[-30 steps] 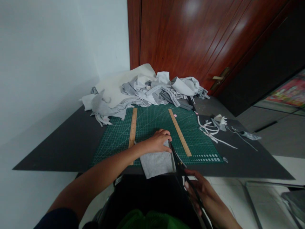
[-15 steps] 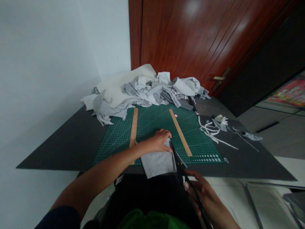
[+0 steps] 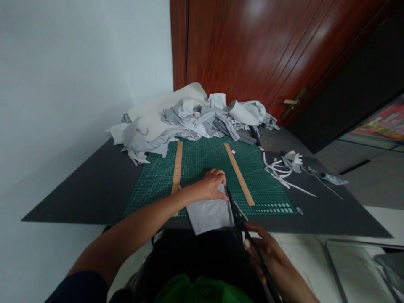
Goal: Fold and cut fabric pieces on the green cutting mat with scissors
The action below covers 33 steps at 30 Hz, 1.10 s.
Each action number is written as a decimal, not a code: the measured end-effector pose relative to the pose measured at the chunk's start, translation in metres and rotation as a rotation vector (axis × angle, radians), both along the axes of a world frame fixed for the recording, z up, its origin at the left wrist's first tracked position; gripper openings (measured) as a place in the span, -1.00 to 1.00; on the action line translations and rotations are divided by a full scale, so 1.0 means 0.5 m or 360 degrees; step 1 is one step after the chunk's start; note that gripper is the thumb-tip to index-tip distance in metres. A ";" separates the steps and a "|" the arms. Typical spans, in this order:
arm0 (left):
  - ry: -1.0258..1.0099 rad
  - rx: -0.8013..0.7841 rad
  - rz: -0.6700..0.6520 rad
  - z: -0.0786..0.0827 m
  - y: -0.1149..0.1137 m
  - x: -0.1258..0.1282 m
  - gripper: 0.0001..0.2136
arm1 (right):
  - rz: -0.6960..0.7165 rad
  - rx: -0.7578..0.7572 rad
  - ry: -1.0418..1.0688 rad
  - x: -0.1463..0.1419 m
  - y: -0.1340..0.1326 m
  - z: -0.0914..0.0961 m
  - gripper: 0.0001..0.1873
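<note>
A piece of grey fabric (image 3: 210, 215) lies at the near edge of the green cutting mat (image 3: 202, 162), part of it hanging past the table edge. My left hand (image 3: 213, 185) grips its upper right part, fingers curled over it. In my right hand (image 3: 265, 248) is a pair of black scissors (image 3: 238, 214), blades pointing away from me along the fabric's right edge. A thin pale strip of fabric (image 3: 241, 209) lies just right of the blades. How far the blades are apart cannot be made out.
Two wooden rulers (image 3: 177, 166) (image 3: 239, 174) lie on the mat. Behind them a heap of grey and white fabric (image 3: 195, 120) spreads along the back. White strips (image 3: 280, 172) and small scraps (image 3: 333, 179) lie on the dark table (image 3: 328, 214) to the right, near the brown door (image 3: 233, 50).
Hardly anything differs. Both hands, the scissors and the grey fabric keep their places; the view has shifted very slightly.
</note>
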<state>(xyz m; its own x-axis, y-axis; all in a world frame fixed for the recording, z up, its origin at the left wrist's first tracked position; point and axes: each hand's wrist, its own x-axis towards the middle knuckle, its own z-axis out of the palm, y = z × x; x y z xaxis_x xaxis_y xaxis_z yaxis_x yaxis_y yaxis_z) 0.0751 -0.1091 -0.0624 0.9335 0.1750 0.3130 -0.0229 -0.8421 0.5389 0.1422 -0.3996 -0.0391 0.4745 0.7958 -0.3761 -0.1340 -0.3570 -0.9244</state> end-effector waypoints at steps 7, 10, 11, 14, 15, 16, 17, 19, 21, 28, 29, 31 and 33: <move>0.0043 0.0026 0.0014 0.004 -0.002 -0.001 -0.57 | -0.0008 -0.0031 -0.0003 0.003 0.002 -0.002 -0.24; 0.0034 0.0028 0.0019 0.003 -0.003 -0.001 -0.61 | -0.0015 -0.0019 -0.0009 0.002 0.003 -0.004 -0.25; 0.0032 0.0025 0.0020 0.003 -0.003 -0.001 -0.61 | -0.0005 -0.0026 -0.0003 0.003 0.003 -0.006 -0.25; 0.0044 0.0022 0.0026 0.002 -0.004 -0.001 -0.61 | 0.0032 -0.0060 0.0020 0.006 0.003 -0.011 -0.22; 0.0047 0.0022 0.0028 0.003 -0.004 -0.001 -0.60 | 0.0036 -0.0071 0.0025 0.007 0.004 -0.012 -0.22; 0.0048 0.0023 0.0031 0.003 -0.004 -0.001 -0.60 | 0.0041 -0.0080 0.0029 0.008 0.004 -0.012 -0.22; 0.0049 0.0023 0.0033 0.003 -0.004 -0.001 -0.60 | 0.0050 -0.0088 0.0033 0.009 0.004 -0.012 -0.22; 0.0060 0.0021 0.0033 0.004 -0.004 -0.001 -0.58 | 0.0072 -0.0098 0.0037 0.009 0.005 -0.007 -0.22; 0.0082 0.0024 0.0030 0.005 -0.005 -0.002 -0.57 | 0.0087 -0.0107 0.0036 0.007 0.006 0.003 -0.22; 0.0118 0.0030 0.0031 0.015 -0.007 -0.004 -0.60 | 0.0118 -0.0103 -0.0013 0.000 0.008 0.032 -0.21; 0.0113 0.0025 0.0027 0.016 -0.007 -0.005 -0.61 | 0.0100 -0.0090 -0.0022 -0.001 0.006 0.029 -0.21; 0.0103 0.0011 0.0017 0.016 -0.007 -0.005 -0.60 | 0.0047 -0.0048 -0.0036 -0.003 0.003 0.019 -0.23; 0.0095 0.0001 0.0014 0.014 -0.007 -0.004 -0.58 | -0.0002 -0.0023 -0.0041 -0.005 0.001 0.009 -0.26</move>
<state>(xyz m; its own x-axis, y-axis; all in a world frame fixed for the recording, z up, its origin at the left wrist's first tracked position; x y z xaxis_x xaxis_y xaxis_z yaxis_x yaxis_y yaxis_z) 0.0730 -0.1124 -0.0553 0.9489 0.1829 0.2571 0.0165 -0.8425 0.5385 0.1399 -0.3990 -0.0344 0.4851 0.7898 -0.3754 -0.1106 -0.3704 -0.9223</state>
